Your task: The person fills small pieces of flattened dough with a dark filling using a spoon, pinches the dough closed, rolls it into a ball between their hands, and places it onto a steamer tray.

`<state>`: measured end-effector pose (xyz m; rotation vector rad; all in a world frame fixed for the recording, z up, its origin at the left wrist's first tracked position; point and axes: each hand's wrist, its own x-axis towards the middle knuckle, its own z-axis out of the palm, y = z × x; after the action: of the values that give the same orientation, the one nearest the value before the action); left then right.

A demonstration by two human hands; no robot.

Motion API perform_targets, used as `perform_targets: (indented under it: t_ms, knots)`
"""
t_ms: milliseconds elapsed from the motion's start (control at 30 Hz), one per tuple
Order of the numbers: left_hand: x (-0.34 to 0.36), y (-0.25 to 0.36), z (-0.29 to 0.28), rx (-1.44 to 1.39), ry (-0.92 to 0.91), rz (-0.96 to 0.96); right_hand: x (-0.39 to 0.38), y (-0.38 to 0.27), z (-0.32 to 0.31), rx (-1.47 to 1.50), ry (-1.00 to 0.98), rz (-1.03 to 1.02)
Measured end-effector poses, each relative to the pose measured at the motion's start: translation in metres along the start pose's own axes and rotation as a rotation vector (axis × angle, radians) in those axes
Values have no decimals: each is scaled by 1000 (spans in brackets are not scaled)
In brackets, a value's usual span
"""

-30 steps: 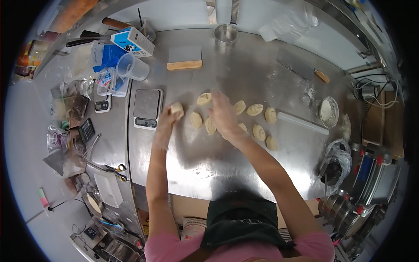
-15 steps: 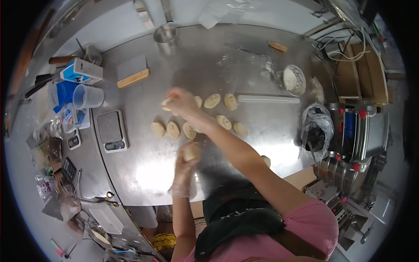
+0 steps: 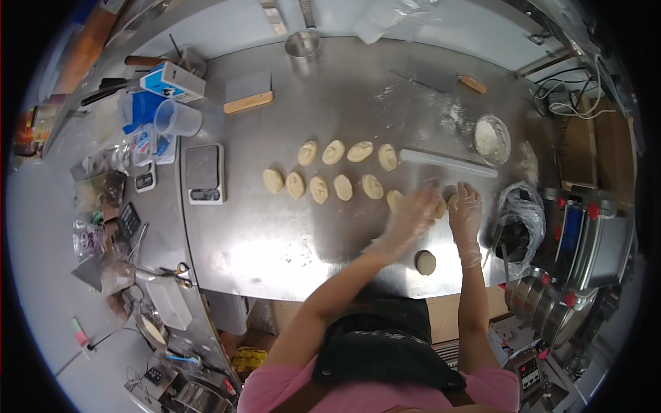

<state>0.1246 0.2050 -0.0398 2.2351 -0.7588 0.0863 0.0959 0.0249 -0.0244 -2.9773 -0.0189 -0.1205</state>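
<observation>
My right fingers (image 3: 470,197) curl at a pale, round dough lump (image 3: 452,202); left fingers (image 3: 427,200) blur. I can't tell either grip. Likely placing; next needs gentleness.

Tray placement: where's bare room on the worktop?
Free: far middle, between scraper and white dusting; near left, between scale, lower dough row and front edge. Crowded: right, around left hand, right hand, clear bar and bowl.
</observation>
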Motion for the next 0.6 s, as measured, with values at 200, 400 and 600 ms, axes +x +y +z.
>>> perform_targets:
  t_ms: [200,400,600]
  knots:
    - [-82,-187,-169,339,274,-431,43,-165,18,472,18,-290]
    - [-75,-231,-181,256,-28,-522,116,-297,90,290,-3,-534]
    - [-97,-230,-177,323,-36,-424,74,-311,124,220,-219,-581]
